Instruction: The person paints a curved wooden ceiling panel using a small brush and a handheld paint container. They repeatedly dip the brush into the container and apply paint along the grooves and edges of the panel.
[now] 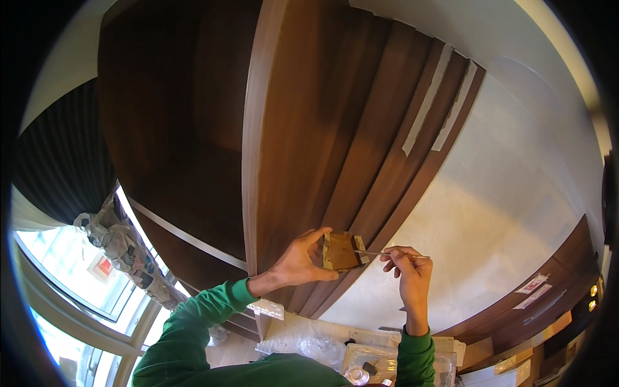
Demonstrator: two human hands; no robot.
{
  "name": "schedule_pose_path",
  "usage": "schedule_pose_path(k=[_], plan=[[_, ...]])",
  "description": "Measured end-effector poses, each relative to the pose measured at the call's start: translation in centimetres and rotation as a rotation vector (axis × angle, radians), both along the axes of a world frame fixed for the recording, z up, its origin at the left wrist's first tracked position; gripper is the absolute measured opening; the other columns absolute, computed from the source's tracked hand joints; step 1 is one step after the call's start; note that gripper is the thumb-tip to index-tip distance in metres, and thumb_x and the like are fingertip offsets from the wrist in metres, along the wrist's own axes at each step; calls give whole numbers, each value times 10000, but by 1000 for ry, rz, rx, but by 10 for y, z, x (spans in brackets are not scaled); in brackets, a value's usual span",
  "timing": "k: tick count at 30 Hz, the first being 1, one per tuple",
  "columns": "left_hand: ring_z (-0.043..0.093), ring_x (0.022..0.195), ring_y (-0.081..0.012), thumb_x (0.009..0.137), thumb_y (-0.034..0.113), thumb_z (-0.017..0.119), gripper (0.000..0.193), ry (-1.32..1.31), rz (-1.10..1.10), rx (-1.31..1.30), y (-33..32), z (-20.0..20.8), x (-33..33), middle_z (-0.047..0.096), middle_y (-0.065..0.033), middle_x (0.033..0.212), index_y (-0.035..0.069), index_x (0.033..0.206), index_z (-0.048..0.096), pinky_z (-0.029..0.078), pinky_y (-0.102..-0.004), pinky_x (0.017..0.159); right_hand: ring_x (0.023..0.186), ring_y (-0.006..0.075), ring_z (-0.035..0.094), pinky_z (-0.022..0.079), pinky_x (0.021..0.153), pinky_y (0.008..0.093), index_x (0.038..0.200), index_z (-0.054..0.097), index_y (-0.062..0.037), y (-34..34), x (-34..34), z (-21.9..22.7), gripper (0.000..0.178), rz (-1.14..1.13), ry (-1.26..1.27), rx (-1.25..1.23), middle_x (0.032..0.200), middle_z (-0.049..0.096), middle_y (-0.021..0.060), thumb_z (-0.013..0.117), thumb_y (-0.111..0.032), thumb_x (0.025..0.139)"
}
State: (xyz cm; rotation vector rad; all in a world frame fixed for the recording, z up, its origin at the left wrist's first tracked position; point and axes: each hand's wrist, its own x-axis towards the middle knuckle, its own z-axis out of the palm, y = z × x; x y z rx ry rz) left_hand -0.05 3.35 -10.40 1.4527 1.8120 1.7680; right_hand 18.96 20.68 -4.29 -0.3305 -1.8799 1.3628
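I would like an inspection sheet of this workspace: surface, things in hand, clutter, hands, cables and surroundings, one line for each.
Surface: ridged brown wood panels with two pale strips near their upper edge.
Things in hand: small square shallow piece, brown within a paler border; thin stick, its tip at the piece, contact unclear.
Clutter: crumpled clear plastic and a small dark block low in the view.
Hands: left hand holds the piece between thumb and fingers; right hand pinches the stick.
Cables: nothing seen.
Surroundings: pale wall on the right; dark pleated curtain and bright window on the left.
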Motion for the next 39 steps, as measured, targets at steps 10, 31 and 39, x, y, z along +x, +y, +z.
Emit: schedule_pose_path(k=[10,31,39], plan=[[665,947,-222,617,242,915,899,238,39,72,10,61,17,651,-158,1119,-72,1369,536,551,-327,821,702,141,649,466,618,243,972,733,54,2,33,32,202,75,53,66,833,733,104,649,-130,963],[655,996,-295,588,278,893,910,225,-17,77,45,70,35,640,-190,1132,-74,1349,539,520,-361,897,675,143,659,429,577,239,947,738,50,12,59,64,203,-119,12,151,820,738,119,612,-108,965],[655,1097,-360,601,270,879,891,153,-19,97,30,65,25,646,-223,1176,-98,1335,532,511,-401,953,693,165,670,445,595,259,962,734,64,1,46,76,213,-109,-66,187,828,742,133,626,-119,969]])
